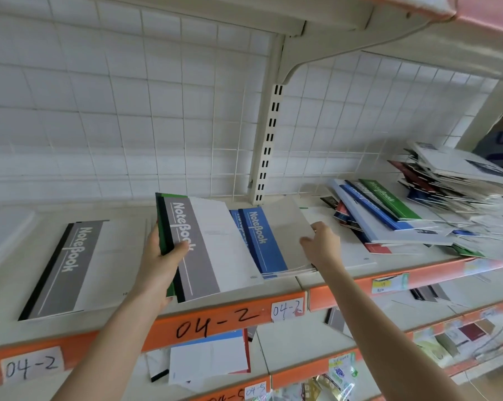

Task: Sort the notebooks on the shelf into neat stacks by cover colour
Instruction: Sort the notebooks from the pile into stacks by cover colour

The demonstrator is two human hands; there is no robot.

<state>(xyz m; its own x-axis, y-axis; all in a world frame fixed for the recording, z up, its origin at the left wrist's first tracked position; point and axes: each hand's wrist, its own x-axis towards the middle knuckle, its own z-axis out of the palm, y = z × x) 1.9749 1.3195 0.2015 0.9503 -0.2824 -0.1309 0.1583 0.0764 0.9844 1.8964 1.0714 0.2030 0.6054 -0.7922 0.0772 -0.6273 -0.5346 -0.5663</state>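
In the head view, the left hand (163,256) gripped two books together by their spine side, thumb on top: a grey notebook (204,250) over a green notebook (170,288). Just right of it, the right hand (319,244) pinched the far edge of the blue notebook (269,244) (the top of a small stack). Another grey one, the flat notebook (68,270), lay left of the left hand on the shelf (244,311). A mixed pile (403,215) lay right of the right hand.

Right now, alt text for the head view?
Left hand grips a grey notebook over a green notebook, tilted up; right hand holds the edge of a blue stack. A second grey notebook lies flat at left, a messy pile at right.
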